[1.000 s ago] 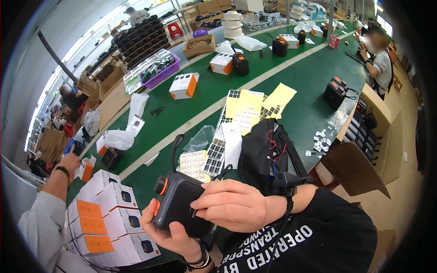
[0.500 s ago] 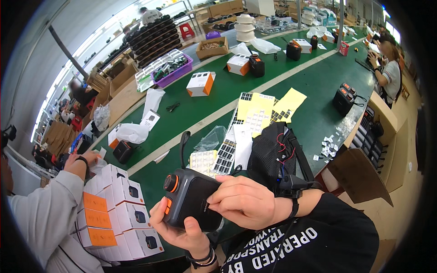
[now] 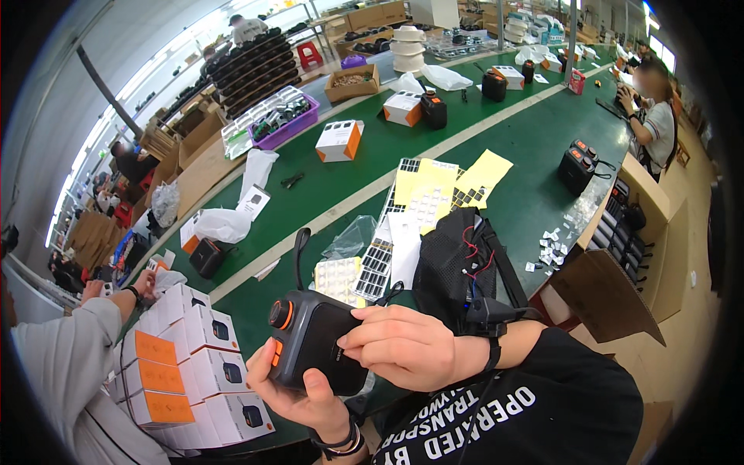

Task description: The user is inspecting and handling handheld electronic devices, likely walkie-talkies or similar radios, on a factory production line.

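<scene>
Since a moment ago we have kept the black portable speaker (image 3: 314, 341) in both hands, but it now sits a little more upright and closer to the chest, its orange knob turned toward the upper left. Our left hand (image 3: 306, 395) cups it from below, fingers curled around its lower edge, while our right hand (image 3: 403, 345) closes over its right face, fingertips pressed on the surface. The speaker is a rounded dark box with an orange-ringed dial at one corner, a small orange button on its side, and a black strap loop rising from its top. Just left of it we see a stack of white and orange cartons (image 3: 182, 364), with a co-worker's grey sleeve (image 3: 66, 380) beside them. Just beyond our right hand a black mesh pouch (image 3: 457, 267) with red wires rests on the green workbench (image 3: 535, 194). Farther on lie yellow label sheets (image 3: 434, 186), then a white and orange box (image 3: 339, 140), and a purple tray (image 3: 279, 124) near the far edge.
</scene>
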